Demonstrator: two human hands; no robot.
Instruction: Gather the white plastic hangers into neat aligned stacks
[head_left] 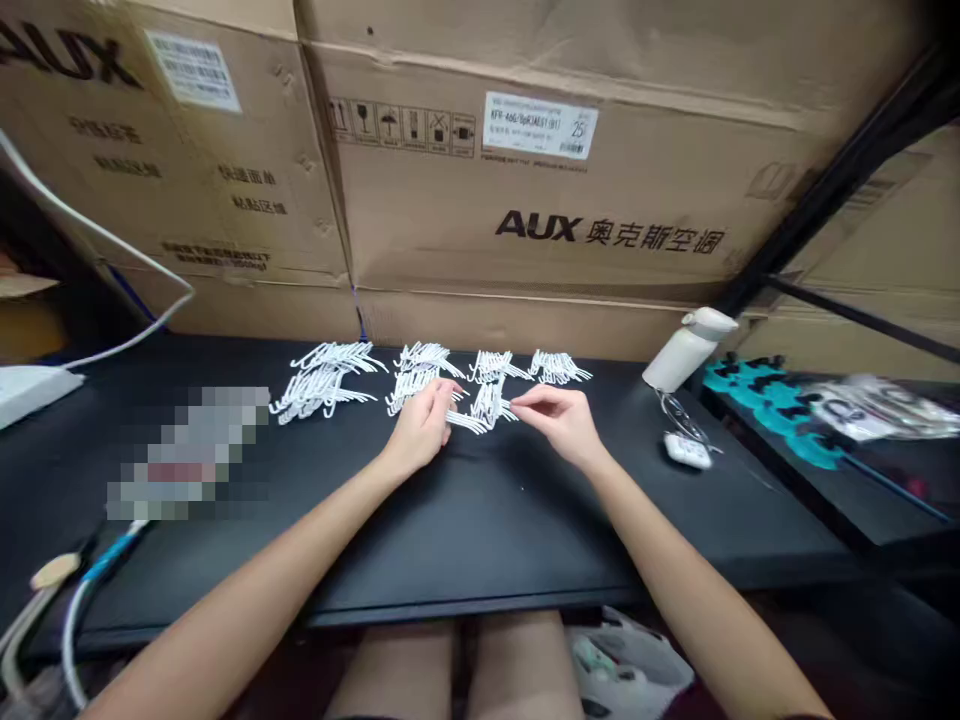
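Observation:
Thin white hook-shaped pieces lie in several bunches on a black tabletop (480, 530). My left hand (421, 428) is closed round a small bunch of white hooks (468, 423), whose ends stick out to the right of its fingers. Just right of it lies another hook pile (489, 400). At that pile's right edge, the fingertips of my right hand (561, 415) are pinched together on the end of a white hook (513, 408). How many hooks each hand has cannot be made out.
More hook bunches (315, 392) stretch along the back, before large cardboard boxes (420, 230). A white bottle (686, 350) and a small white device with a cord (687, 450) stand to the right. Left are a blurred-out object (195, 450) and cables (71, 620). Teal items (772, 405) lie far right.

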